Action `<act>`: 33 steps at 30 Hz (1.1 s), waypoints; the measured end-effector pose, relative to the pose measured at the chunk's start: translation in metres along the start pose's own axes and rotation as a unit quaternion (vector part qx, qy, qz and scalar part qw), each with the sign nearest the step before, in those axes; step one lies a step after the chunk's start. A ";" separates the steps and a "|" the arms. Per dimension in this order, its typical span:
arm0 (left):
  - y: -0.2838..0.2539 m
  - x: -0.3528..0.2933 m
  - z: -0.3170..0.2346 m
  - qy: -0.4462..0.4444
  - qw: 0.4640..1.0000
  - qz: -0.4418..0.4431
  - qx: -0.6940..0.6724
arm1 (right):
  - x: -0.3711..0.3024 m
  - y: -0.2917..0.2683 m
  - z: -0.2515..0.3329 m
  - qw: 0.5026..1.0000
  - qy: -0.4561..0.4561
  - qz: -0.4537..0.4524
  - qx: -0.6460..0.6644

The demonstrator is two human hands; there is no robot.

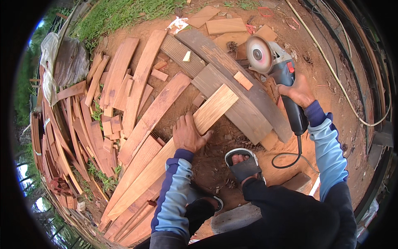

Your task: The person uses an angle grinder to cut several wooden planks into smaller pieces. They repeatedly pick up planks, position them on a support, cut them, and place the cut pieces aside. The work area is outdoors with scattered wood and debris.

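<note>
Head view shows a pale plank (157, 168) slanting from the lower left of the frame up to the middle, and a grinder (283, 74) held at the upper right. The left hand (188, 133) lies over the plank, fingers bent across it and thumb stuck out at the near edge, so it has hold of the wood. The right hand (299, 91) is wrapped round the grinder's body; I see the thumb, but most fingers hide. The plank looks stiff, long and not too heavy, dry more than slippery, and best held flat across its width. The grinder looks heavy and hard, and the fat body is the place to grip, well away from the thin round disc (259, 54). I cannot tell if the disc spins. The plank's top end reaches over the grey-brown boards (240, 110), and more wood (118, 74) crowds the left side. On the right, orange dirt gives some room, but the cord (299, 143) hangs down there, near a foot in a sandal (246, 167).
</note>
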State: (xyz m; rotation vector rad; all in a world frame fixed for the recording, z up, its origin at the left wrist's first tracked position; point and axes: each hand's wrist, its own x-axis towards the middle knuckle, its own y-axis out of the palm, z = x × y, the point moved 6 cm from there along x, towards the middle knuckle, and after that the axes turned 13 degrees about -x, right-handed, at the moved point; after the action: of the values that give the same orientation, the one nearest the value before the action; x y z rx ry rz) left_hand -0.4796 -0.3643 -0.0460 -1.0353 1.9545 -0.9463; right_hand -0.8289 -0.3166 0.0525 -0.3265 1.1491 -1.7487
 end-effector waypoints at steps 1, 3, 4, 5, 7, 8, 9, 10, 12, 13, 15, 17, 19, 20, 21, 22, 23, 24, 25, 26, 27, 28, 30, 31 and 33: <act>0.001 -0.002 -0.004 0.017 1.000 -0.017 0.002 | -0.001 -0.007 -0.009 1.000 0.022 -0.009 0.002; 0.002 0.000 -0.011 0.065 0.996 -0.063 0.003 | -0.002 -0.017 -0.029 0.998 0.022 -0.060 -0.006; 0.006 0.004 -0.018 0.098 0.991 -0.091 0.000 | -0.004 -0.023 -0.041 0.996 0.049 -0.072 -0.003; 0.011 0.006 -0.029 0.127 0.985 -0.117 -0.006 | -0.007 -0.029 -0.052 0.994 0.075 -0.081 -0.003; 0.014 0.020 -0.060 0.227 0.964 -0.134 -0.030 | -0.013 -0.028 -0.070 0.988 0.119 -0.065 0.079; 0.016 0.027 -0.073 0.253 0.958 -0.129 -0.039 | -0.019 -0.029 -0.076 0.981 0.132 -0.077 0.116; 0.016 0.034 -0.087 0.279 0.951 -0.122 -0.048 | -0.023 -0.029 -0.085 0.973 0.146 -0.090 0.152; 0.015 0.040 -0.098 0.285 0.951 -0.112 -0.053 | -0.025 -0.029 -0.095 0.970 0.139 -0.097 0.172; 0.018 0.048 -0.108 0.305 0.948 -0.088 -0.028 | -0.034 -0.022 -0.105 0.950 0.192 -0.075 0.235; 0.019 0.051 -0.112 0.314 0.946 -0.077 -0.016 | -0.038 -0.019 -0.109 0.937 0.217 -0.063 0.266; 0.024 0.055 -0.116 0.370 0.926 -0.072 0.014 | -0.044 -0.015 -0.109 0.927 0.241 -0.028 0.286; 0.027 0.057 -0.123 0.410 0.910 -0.047 0.039 | -0.048 -0.012 -0.114 0.915 0.267 -0.009 0.302; 0.030 0.059 -0.133 0.433 0.899 -0.004 0.060 | -0.052 -0.009 -0.126 0.903 0.295 -0.009 0.312; 0.031 0.060 -0.134 0.442 0.894 0.012 0.075 | -0.051 -0.009 -0.128 0.906 0.290 -0.011 0.307; 0.033 0.060 -0.134 0.451 0.887 0.027 0.091 | -0.050 -0.009 -0.131 0.910 0.285 -0.012 0.302; 0.034 0.060 -0.135 0.460 0.880 0.043 0.106 | -0.049 -0.010 -0.132 0.913 0.280 -0.014 0.297; 0.036 0.062 -0.135 0.458 0.881 0.038 0.116 | -0.049 -0.010 -0.131 0.915 0.275 -0.016 0.293; 0.038 0.063 -0.135 0.456 0.881 0.032 0.125 | -0.049 -0.011 -0.131 0.918 0.271 -0.019 0.290; 0.040 0.063 -0.136 0.454 0.881 0.027 0.135 | -0.050 -0.012 -0.130 0.920 0.266 -0.021 0.287; 0.043 0.063 -0.137 0.454 0.880 0.017 0.139 | -0.051 -0.011 -0.128 0.917 0.277 -0.017 0.288; 0.045 0.062 -0.138 0.455 0.879 0.006 0.144 | -0.053 -0.011 -0.125 0.913 0.288 -0.012 0.289; 0.046 0.062 -0.138 0.455 0.878 -0.005 0.149 | -0.054 -0.010 -0.124 0.910 0.298 -0.008 0.290; 0.039 0.069 -0.126 0.385 0.921 -0.063 -0.005 | -0.053 -0.009 -0.130 0.910 0.286 -0.013 0.301; 0.035 0.072 -0.117 0.344 0.931 -0.091 -0.081 | -0.052 -0.008 -0.132 0.910 0.280 -0.015 0.306; 0.020 0.085 -0.085 0.188 0.950 -0.130 -0.214 | -0.052 -0.012 -0.127 0.917 0.266 -0.024 0.295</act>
State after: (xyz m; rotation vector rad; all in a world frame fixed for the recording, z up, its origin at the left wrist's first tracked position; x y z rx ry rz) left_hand -0.5932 -0.4073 -0.0445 -1.4705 2.4552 -0.9308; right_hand -0.8942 -0.2024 0.0103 0.5233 0.9046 -2.1988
